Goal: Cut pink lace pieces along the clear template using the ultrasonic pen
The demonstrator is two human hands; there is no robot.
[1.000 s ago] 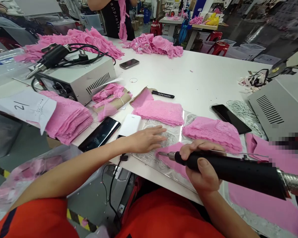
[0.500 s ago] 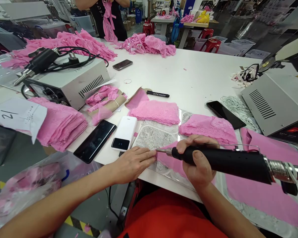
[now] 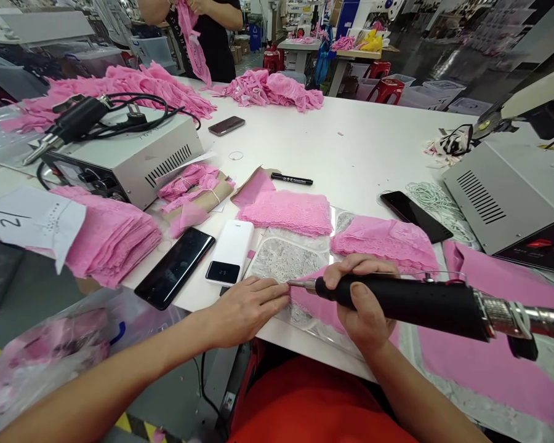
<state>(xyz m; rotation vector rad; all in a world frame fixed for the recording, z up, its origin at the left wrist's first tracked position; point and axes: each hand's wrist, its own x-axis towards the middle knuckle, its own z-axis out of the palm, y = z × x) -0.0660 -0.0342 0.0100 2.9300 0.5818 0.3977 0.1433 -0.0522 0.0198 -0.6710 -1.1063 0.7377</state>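
My right hand (image 3: 367, 301) is wrapped round a black ultrasonic welding gun (image 3: 406, 304), held almost level. Its thin metal tip points left and meets the edge of a pink fabric piece (image 3: 318, 307) at my left fingertips. My left hand (image 3: 252, 307) lies flat with fingers stretched out, pressing near that edge; what lies beneath the fingers is hidden. Under the fabric is a grey, stone-patterned mat (image 3: 284, 255) with a clear cover. Just beyond my hands lie a stack of pink lace pieces (image 3: 286, 212) and a second pink lace stack (image 3: 383, 240).
At left are a white power bank (image 3: 231, 252), a black phone (image 3: 174, 267) and a stacked pink pile (image 3: 106, 237). Grey control boxes stand left (image 3: 129, 157) and right (image 3: 512, 191). A marker (image 3: 292, 179) lies ahead. Across the table a person (image 3: 203, 37) holds pink fabric.
The view has shifted slightly. My hands and the welding gun keep nearly the same place on the fabric. The person across the table has moved their hands and the pink strip.
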